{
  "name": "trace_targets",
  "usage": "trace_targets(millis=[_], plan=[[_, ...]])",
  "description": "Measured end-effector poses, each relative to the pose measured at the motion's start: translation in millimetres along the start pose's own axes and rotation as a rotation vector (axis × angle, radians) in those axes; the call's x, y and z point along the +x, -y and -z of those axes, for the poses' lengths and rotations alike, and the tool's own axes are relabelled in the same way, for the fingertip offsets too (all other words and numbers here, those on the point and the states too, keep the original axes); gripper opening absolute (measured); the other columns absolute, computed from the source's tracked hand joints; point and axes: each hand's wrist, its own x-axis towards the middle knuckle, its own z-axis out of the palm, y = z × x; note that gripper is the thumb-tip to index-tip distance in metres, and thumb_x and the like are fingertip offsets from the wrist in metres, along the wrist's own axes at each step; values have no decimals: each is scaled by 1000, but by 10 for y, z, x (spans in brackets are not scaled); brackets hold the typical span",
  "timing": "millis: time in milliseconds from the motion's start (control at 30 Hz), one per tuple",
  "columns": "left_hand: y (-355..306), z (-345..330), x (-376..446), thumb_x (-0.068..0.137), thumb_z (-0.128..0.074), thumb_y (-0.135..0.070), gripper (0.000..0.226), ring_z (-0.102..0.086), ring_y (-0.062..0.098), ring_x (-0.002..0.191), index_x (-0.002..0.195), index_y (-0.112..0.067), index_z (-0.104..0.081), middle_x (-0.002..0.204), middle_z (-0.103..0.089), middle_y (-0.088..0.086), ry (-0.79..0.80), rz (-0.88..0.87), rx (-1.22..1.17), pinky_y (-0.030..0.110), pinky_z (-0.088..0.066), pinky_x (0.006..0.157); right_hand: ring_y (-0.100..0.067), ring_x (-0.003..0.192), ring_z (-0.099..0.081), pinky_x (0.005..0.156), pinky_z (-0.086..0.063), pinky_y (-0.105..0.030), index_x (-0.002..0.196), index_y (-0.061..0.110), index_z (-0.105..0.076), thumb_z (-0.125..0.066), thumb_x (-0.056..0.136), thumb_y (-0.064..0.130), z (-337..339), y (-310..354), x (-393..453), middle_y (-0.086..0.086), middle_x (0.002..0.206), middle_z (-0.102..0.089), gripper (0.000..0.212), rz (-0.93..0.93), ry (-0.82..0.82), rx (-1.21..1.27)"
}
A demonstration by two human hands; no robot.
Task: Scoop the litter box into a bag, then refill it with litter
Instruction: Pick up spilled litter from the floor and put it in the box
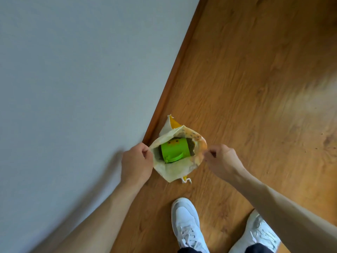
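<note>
A person stands over a pale bag (175,168) on a wooden floor (255,88), beside the skirting board of a grey wall (73,70). Both bare arms reach down; the left hand (136,163) pinches the bag's left rim, the right hand (218,159) pinches its right rim, holding the mouth apart. Inside, a green cup (175,149) lies on its side on dark litter (191,147). White sneakers (187,225) stand below.

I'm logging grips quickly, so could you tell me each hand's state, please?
Left hand: closed, pinching the left rim of the pale yellow-printed litter bag.
Right hand: closed, pinching its right rim.
</note>
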Motion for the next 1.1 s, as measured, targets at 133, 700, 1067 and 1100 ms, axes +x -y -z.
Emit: trace_targets(millis=[133,700,1067,1100], plan=[[-293,307,-164,96,-58,-25,16,-61,5,68,83,-25,-67,72,-65,-14,17,-76,6,35,-58,66,-12,47,-50,41,-41,-26,64,16,-56,-48,90,20,422,150,-244,3,59,-59,28,17,19,-3],[-3013,3326,-1768,98,-57,-33,10,-63,4,80,89,-31,-61,88,-67,-14,-80,-329,-70,16,-44,66,1,79,-56,62,-43,-15,91,30,-60,-49,97,27,4095,1914,-2634,15,87,-60,13,471,-316,-131],[-4344,5005,-3702,97,-46,-56,41,-59,10,109,127,-29,-54,131,-58,-9,-189,-562,170,28,-52,91,-2,95,-56,70,-45,-12,125,33,-51,-45,96,49,5673,2399,-5093,13,122,-52,34,516,-486,-396],[-4373,5046,-3781,97,-46,-58,43,-59,11,110,128,-29,-54,132,-57,-9,-206,-575,192,28,-52,91,-5,101,-55,77,-47,-16,128,33,-49,-44,96,51,5726,2371,-5213,11,127,-51,37,511,-504,-410]])
